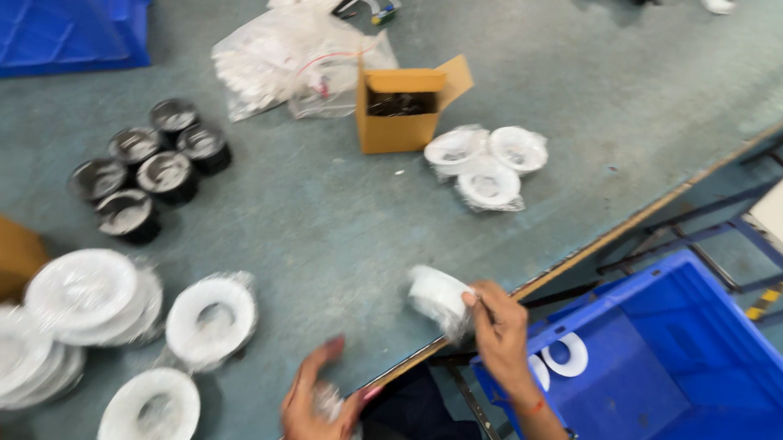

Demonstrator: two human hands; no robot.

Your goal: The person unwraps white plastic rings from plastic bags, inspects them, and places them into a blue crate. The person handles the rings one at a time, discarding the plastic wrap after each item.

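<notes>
Hands low in the frame, and we see the right hand [497, 334] pinching a white ring in a clear wrapper [438, 296] by its edge, just above the table's front edge [594, 250], right of centre. Fingers are closed on the rim, thumb under. Down at the bottom centre, the left hand [319, 412] is blurred; we make out something crinkly and clear [332, 402] against the palm, fingers curled loosely round it, though we cannot tell how firm that hold is. To the right sits a blue crate [734, 368] with two white rings [562, 356] lying on its floor. At lower left we spot stacks of wrapped white rings [88, 294]; above them, a cluster of black cylinders [149, 168]. Upper centre, an open cardboard box [405, 109] stands beside three more bagged rings [489, 163].
</notes>
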